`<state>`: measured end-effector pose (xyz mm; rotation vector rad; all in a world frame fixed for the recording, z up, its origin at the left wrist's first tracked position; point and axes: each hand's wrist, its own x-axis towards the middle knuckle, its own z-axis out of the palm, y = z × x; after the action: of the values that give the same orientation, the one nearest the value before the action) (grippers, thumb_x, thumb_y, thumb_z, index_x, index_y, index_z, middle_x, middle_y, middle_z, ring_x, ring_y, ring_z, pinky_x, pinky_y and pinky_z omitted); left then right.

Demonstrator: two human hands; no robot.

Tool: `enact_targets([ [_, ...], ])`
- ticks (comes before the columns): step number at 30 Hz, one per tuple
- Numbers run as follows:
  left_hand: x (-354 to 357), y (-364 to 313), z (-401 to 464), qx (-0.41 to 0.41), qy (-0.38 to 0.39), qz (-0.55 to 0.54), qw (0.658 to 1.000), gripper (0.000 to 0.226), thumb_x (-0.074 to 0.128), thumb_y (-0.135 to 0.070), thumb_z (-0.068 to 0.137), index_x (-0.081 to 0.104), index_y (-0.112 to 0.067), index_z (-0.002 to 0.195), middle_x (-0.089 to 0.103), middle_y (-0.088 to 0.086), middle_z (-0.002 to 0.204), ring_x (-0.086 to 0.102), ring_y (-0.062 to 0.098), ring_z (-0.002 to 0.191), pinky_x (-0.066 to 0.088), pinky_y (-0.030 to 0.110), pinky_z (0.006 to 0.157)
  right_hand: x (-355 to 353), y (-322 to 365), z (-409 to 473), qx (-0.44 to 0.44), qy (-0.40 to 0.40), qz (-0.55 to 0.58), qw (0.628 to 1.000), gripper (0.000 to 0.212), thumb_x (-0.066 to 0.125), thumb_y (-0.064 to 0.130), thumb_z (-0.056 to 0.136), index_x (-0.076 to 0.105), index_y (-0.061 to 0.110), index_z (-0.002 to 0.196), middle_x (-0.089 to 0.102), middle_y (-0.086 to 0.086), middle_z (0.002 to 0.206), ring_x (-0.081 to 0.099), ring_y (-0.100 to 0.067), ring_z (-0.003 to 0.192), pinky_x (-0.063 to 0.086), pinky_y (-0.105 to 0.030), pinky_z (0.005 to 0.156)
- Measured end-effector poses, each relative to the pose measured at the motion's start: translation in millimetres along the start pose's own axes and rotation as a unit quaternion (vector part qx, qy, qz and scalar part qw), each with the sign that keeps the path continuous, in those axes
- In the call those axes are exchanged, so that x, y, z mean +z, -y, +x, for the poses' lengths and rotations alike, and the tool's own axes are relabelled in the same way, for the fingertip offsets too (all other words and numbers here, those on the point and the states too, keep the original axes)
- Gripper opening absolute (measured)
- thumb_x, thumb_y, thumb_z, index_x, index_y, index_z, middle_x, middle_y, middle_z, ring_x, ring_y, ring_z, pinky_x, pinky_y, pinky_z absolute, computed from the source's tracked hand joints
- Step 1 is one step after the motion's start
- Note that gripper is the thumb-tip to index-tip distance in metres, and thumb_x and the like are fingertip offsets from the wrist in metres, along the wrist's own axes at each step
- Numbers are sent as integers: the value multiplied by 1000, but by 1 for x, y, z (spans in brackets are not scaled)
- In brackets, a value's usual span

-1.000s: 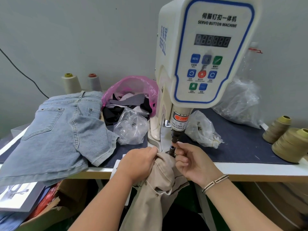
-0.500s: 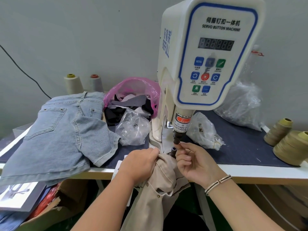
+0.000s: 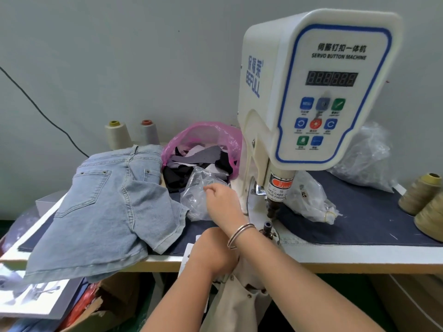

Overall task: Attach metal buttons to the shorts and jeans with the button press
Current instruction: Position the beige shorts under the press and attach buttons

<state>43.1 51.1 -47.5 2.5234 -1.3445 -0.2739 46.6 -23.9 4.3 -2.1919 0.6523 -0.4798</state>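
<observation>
Even soft light, mild blur, wide-angle edge bending.

Button press (image 3: 311, 92) front panel, 12 o'clock: Chinese line, under it "SERVO BUTTON MACHINE". Below that, dark display (image 3: 331, 79), digits unlit. Keypad: blue key (image 3: 306, 103) at 10 o'clock reads "MENU"; captions under other keys too small to read. Press left flank: blue Chinese characters over vertical "BEFULL". Warning sticker (image 3: 278, 190) on ram, 6 o'clock: partly legible "TAKE CARE O… OUR FINGER". Ruler strip (image 3: 291, 242) on table edge: "18", "19".
</observation>
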Motion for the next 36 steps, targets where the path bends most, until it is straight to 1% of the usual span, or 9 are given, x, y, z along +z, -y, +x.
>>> enact_targets([
  [3,-9,-5,-3,71,-18,124,990,16,48,-8,82,63,-11,79,68,8,84,61,28,78,16,29,45,16,-10,30,4,25,-194,981,29,40,2,90,62,5,110,63,-16,111,60,-31,101,43,-30,75],
  [4,-14,-6,-3,109,-19,178,978,11,54,-8,72,64,-13,69,68,6,73,62,24,68,12,29,45,19,-13,35,16,27,-222,974,29,42,0,87,63,6,106,63,-15,110,60,-32,101,41,-30,73],
  [6,-16,-4,0,140,-20,219,966,4,59,-12,61,62,-15,60,66,2,61,60,20,56,16,27,47,23,-18,44,14,23,-276,961,29,43,-3,85,63,7,105,63,-13,110,61,-32,102,41,-32,72],
  [9,3,3,7,154,21,158,975,18,43,-7,84,61,-9,88,68,16,97,58,37,86,25,34,60,29,-24,54,-2,18,-327,945,31,44,-3,87,62,8,110,64,-11,114,61,-30,105,46,-33,76],
  [12,2,4,6,110,-10,96,989,18,45,-11,87,62,-10,88,69,14,99,59,35,90,20,27,49,35,-25,59,-25,9,-355,935,29,44,-1,89,61,8,110,63,-10,114,62,-29,105,43,-31,72],
  [15,0,2,4,82,-18,40,996,22,45,-11,87,66,-8,95,69,14,102,60,34,94,20,23,49,38,-25,61,-41,6,-380,924,30,44,-3,89,62,8,110,63,-10,115,61,-29,106,46,-33,75],
  [20,-2,-1,1,69,-12,49,996,26,44,-11,90,66,-8,103,67,14,111,58,34,101,23,33,54,40,-28,59,-67,-9,-385,920,30,44,-7,87,61,6,107,66,-10,110,64,-29,102,43,-32,71],
  [26,-10,-8,-7,23,-32,35,999,31,41,-16,92,63,-18,115,63,3,121,55,25,109,13,13,44,41,-28,58,-52,-13,-381,923,33,39,-6,89,59,4,113,64,-11,115,62,-30,106,48,-35,79],
  [36,-4,-6,-4,16,-49,27,998,28,43,-16,91,66,-14,107,66,5,115,57,27,102,11,16,45,37,-30,58,-50,-3,-362,931,31,40,-7,89,58,5,111,64,-10,113,62,-31,106,47,-35,79],
])
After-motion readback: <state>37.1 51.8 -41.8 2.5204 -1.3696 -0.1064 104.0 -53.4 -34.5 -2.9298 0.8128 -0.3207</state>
